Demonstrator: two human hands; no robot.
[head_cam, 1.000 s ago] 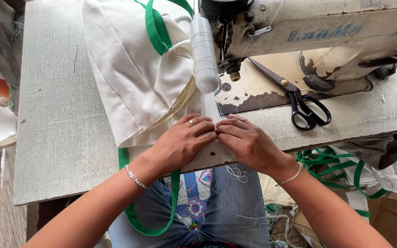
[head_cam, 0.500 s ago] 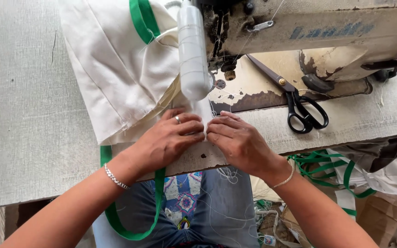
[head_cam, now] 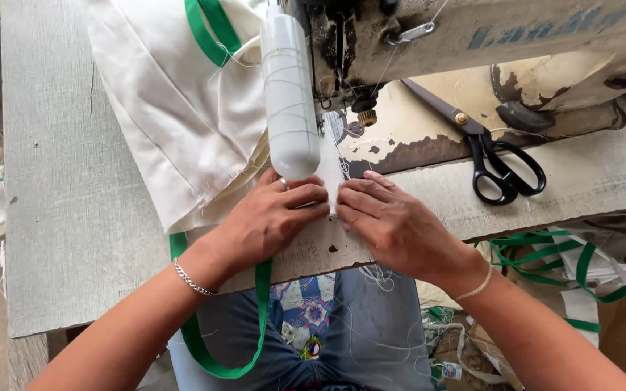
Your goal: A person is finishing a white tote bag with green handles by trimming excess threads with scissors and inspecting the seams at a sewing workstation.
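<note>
I see a narrow strip of white fabric (head_cam: 331, 181) lying flat on the bed of the worn cream industrial sewing machine (head_cam: 487, 43), just near of the needle area, with its far end running under the presser foot; a long white cylindrical lamp (head_cam: 289, 94) hides part of that spot, so I cannot tell whether the needle is down. My left hand (head_cam: 273, 217) presses on the strip's left edge, fingers flattened and together, a ring on one finger and a silver chain bracelet (head_cam: 191, 279) at the wrist. My right hand (head_cam: 393, 224) presses the right edge the same way, fingertips meeting the left hand's over the strip. Neither hand is clenched or gripping; both hold the cloth down with flat fingers.

As I judge it, the strip is folded and lined up but the near part under my fingers shows no stitching yet, so the seam along it is left to do.

Left and far of the hands, a large bundle of cream canvas (head_cam: 175, 108) with green webbing trim (head_cam: 208, 29) is piled on the grey wooden table (head_cam: 59, 181). A loop of the same green webbing strap (head_cam: 259, 318) hangs off the near table edge over my lap. To the right, black-handled scissors (head_cam: 501, 163) lie on the machine bed, and more green straps (head_cam: 559, 253) lie tangled below the table.
</note>
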